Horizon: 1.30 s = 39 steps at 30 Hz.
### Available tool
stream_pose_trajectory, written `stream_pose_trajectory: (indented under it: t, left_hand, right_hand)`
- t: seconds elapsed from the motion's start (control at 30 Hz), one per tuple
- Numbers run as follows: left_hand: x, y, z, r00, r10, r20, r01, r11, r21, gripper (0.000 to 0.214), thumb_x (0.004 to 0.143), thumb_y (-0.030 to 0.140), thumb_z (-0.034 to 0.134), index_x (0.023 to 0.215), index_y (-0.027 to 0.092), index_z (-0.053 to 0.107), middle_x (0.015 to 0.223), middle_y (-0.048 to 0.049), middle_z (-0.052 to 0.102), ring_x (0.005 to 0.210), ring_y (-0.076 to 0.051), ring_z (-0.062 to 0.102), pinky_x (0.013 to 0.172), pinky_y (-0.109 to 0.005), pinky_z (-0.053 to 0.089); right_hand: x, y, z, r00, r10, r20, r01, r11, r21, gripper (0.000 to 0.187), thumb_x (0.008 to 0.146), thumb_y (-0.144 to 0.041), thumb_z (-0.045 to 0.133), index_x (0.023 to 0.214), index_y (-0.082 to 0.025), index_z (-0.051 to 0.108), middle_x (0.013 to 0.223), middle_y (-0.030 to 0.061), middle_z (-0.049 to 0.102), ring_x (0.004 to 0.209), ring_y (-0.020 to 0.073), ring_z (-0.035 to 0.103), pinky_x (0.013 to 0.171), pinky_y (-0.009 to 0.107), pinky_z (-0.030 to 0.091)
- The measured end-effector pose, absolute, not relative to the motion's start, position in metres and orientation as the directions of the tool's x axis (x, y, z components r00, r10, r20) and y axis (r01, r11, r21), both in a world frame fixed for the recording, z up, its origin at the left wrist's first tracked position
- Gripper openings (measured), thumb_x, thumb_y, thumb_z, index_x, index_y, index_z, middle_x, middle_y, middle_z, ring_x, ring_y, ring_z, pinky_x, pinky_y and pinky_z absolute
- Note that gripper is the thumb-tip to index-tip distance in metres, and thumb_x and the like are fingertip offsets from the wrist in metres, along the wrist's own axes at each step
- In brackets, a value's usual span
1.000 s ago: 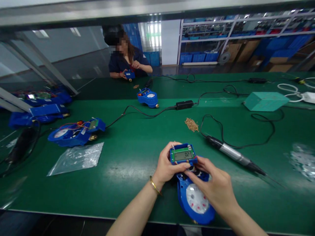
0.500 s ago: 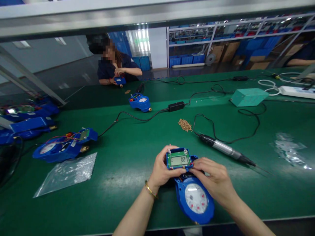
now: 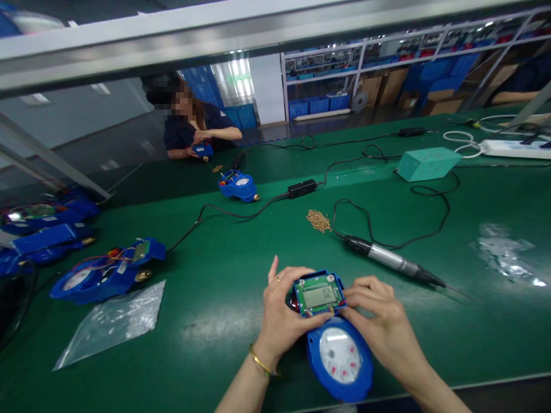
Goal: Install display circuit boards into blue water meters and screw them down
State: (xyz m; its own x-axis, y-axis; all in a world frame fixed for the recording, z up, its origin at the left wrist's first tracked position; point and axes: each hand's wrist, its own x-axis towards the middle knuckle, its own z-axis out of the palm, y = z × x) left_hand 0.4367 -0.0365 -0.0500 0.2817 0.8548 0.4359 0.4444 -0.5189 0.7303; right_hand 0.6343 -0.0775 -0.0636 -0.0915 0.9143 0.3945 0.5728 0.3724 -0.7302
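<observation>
A blue water meter with a white dial lies on the green table near its front edge. On its far end sits a green display board with an LCD showing digits. My left hand grips the board's left side, its forefinger raised. My right hand pinches the board's right side and rests along the meter's edge. An electric screwdriver lies just beyond my right hand, and a small heap of brass screws lies farther back.
An open blue meter with loose wires and a clear plastic bag lie at the left. More blue meters are stacked far left. Another meter, a power adapter, a teal box and a seated person are beyond.
The display board has come down from a raised tilt to sit lower and flatter on the meter. Both hands moved with it, and my left forefinger has lifted.
</observation>
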Motion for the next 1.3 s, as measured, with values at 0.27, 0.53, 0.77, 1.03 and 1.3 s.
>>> stream_pose_trajectory:
  t: [0.27,0.53,0.77,1.03,1.3]
  left_hand:
    - [0.443,-0.043,-0.045,0.325,0.741,0.588,0.452,-0.668,0.591,0.061,0.066,0.033,0.087,0.118,0.024,0.055,0.109,-0.0048,0.073,0.1,-0.024,0.071,0.118,-0.06,0.028]
    - [0.441,-0.043,-0.058,0.323,0.807,0.494,0.303,-0.583,0.754,0.06,0.07,0.045,0.083,0.12,0.026,0.055,0.11,-0.0064,0.073,0.105,-0.026,0.07,0.114,-0.061,0.036]
    - [0.435,-0.033,-0.05,0.469,0.782,0.412,0.314,-0.583,0.75,0.066,0.069,0.039,0.085,0.125,0.027,0.052,0.115,-0.0056,0.071,0.108,-0.026,0.068,0.122,-0.063,0.014]
    - [0.445,-0.046,-0.049,0.355,0.852,0.386,0.411,-0.512,0.754,0.06,0.075,0.039,0.08,0.125,0.028,0.05,0.119,-0.0054,0.069,0.112,-0.028,0.067,0.121,-0.066,0.014]
    - [0.432,-0.046,-0.061,0.364,0.839,0.405,0.365,-0.528,0.767,0.062,0.074,0.05,0.079,0.126,0.029,0.051,0.117,-0.0067,0.07,0.114,-0.031,0.066,0.12,-0.067,-0.002]
  right_hand:
    - [0.637,-0.077,-0.063,-0.07,0.915,0.398,0.612,0.354,-0.707,0.018,0.09,-0.015,0.058,0.077,-0.024,0.066,0.086,-0.0018,0.073,0.087,0.0229,0.054,0.084,0.042,0.027]
    - [0.628,-0.084,-0.059,-0.035,0.902,0.43,0.55,0.377,-0.746,0.015,0.089,-0.014,0.06,0.078,-0.025,0.064,0.086,-0.0036,0.072,0.087,0.0229,0.052,0.083,0.041,0.027]
    - [0.626,-0.084,-0.056,-0.018,0.902,0.432,0.545,0.371,-0.752,0.02,0.087,-0.009,0.058,0.074,-0.023,0.059,0.081,-0.0049,0.07,0.084,0.0215,0.052,0.082,0.04,0.026]
    - [0.624,-0.088,-0.057,0.03,0.892,0.451,0.562,0.358,-0.745,0.015,0.088,-0.012,0.06,0.079,-0.024,0.062,0.084,-0.0032,0.07,0.087,0.023,0.051,0.081,0.04,0.028]
    - [0.613,-0.09,-0.061,0.117,0.893,0.434,0.517,0.319,-0.795,0.016,0.087,-0.011,0.06,0.078,-0.023,0.064,0.102,0.0029,0.062,0.1,0.0252,0.05,0.083,0.04,0.032]
